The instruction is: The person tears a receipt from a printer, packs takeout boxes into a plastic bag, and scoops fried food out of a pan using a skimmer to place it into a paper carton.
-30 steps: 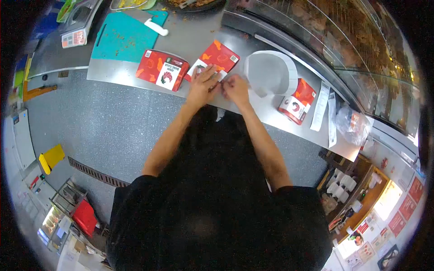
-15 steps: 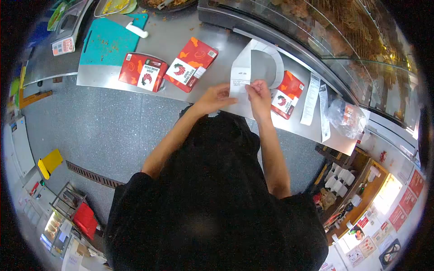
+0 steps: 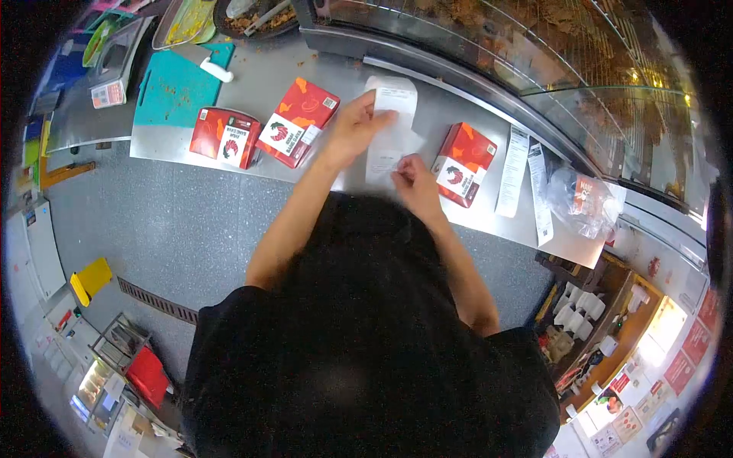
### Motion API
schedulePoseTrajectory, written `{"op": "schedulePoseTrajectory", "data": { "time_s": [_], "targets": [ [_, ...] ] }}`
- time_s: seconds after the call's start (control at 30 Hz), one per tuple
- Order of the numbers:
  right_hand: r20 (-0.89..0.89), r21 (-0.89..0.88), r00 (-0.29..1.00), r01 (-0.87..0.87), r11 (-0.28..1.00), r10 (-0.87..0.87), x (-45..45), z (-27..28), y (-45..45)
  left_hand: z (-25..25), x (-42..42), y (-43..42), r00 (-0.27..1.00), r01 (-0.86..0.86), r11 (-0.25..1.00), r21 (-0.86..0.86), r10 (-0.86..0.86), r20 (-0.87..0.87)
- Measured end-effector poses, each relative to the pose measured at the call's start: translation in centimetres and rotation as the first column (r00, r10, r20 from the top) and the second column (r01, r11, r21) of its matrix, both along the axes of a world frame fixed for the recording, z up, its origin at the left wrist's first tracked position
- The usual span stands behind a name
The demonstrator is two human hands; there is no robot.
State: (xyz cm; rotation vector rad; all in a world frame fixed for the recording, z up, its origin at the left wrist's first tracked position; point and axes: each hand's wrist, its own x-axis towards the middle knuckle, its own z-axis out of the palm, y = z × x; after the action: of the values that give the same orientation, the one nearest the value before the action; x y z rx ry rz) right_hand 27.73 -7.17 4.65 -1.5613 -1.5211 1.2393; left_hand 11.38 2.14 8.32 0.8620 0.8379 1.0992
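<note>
A long white paper strip (image 3: 395,141) with printed text hangs between my hands above the counter's front edge. My left hand (image 3: 357,128) pinches its upper part between thumb and fingers. Lower down on the right, my right hand (image 3: 414,179) has its fingers closed at the strip's edge. Left of my left hand lies a red and white box (image 3: 298,122), with a second red box (image 3: 224,137) beyond it. Another red box (image 3: 463,163) rests just right of my right hand.
A teal cutting board (image 3: 179,88) with crumbs and a white-handled knife (image 3: 217,71) lies at the left, near a pan of food (image 3: 263,21). Two printed strips (image 3: 512,172) and a plastic bag (image 3: 584,202) are at the right. A glass display case (image 3: 550,69) borders the counter's back.
My hands left the middle box and took hold of the paper strip. It was a loop on the counter; now it is drawn left and stretched lengthwise between them.
</note>
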Motion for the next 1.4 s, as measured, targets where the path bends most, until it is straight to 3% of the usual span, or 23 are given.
{"op": "schedulePoseTrajectory", "data": {
  "time_s": [0.13,0.2,0.27,0.33,0.43,0.47,0.53,0.63,0.77,1.03,1.07,1.17,1.23,1.4],
  "targets": [
    [0.196,0.067,0.98,-0.061,0.996,0.046,0.5,0.6,0.7,0.4,0.5,-0.2,0.996,0.027,0.998,0.057,-0.022,-0.084],
    [0.228,0.229,0.973,-0.012,0.973,-0.042,1.0,2.5,2.0,0.2,0.6,-0.2,0.985,0.04,0.995,0.093,-0.024,-0.171],
    [0.198,0.348,0.976,0.011,0.937,-0.085,1.1,5.1,3.3,-0.2,0.6,-0.4,0.96,0.048,0.989,0.141,-0.006,-0.28],
    [0.119,0.434,0.989,0.024,0.901,-0.084,1.3,7.3,4.6,-0.8,0.5,-0.4,0.951,0.081,0.989,0.123,-0.04,-0.308],
    [0.171,0.513,0.978,0.017,0.858,-0.121,1.0,9.2,5.9,-1.2,0.5,-0.6,0.958,0.128,0.981,0.143,-0.085,-0.273],
    [-0.021,0.417,0.989,0.141,0.898,-0.145,0.9,8.9,6.1,-1.3,0.6,-0.8,0.964,0.141,0.978,0.156,-0.099,-0.248],
    [-0.385,0.162,0.892,0.318,0.934,-0.236,0.7,7.9,6.6,-0.4,0.9,-1.2,0.969,0.156,0.98,0.12,-0.128,-0.213],
    [-0.447,0.13,0.877,0.255,0.958,-0.173,1.7,7.5,6.7,0.5,1.0,-2.0,0.966,0.183,0.977,0.113,-0.158,-0.202],
    [-0.333,0.187,0.929,0.233,0.954,-0.161,1.6,7.9,6.4,0.5,1.8,-2.1,0.986,0.123,0.979,0.166,-0.102,-0.129],
    [-0.234,0.191,0.944,0.278,0.942,-0.231,1.4,8.4,5.7,0.6,1.1,-1.7,0.95,0.125,0.976,0.18,-0.065,-0.306],
    [-0.109,0.316,0.964,0.264,0.911,-0.241,1.5,8.8,5.7,0.4,1.1,-1.7,0.943,0.13,0.975,0.179,-0.065,-0.326],
    [0.187,0.577,0.949,0.103,0.81,-0.253,1.7,9.6,5.8,1.5,1.2,-1.7,0.909,0.141,0.971,0.192,-0.051,-0.413],
    [0.285,0.633,0.944,-0.057,0.772,-0.165,2.3,9.7,6.1,2.4,1.3,-1.5,0.821,0.26,0.914,0.311,-0.04,-0.569],
    [0.342,0.555,0.94,-0.19,0.81,-0.013,3.1,7.5,6.2,1.6,1.4,-1.2,0.702,0.427,0.759,0.491,0.064,-0.709]
  ]
}}
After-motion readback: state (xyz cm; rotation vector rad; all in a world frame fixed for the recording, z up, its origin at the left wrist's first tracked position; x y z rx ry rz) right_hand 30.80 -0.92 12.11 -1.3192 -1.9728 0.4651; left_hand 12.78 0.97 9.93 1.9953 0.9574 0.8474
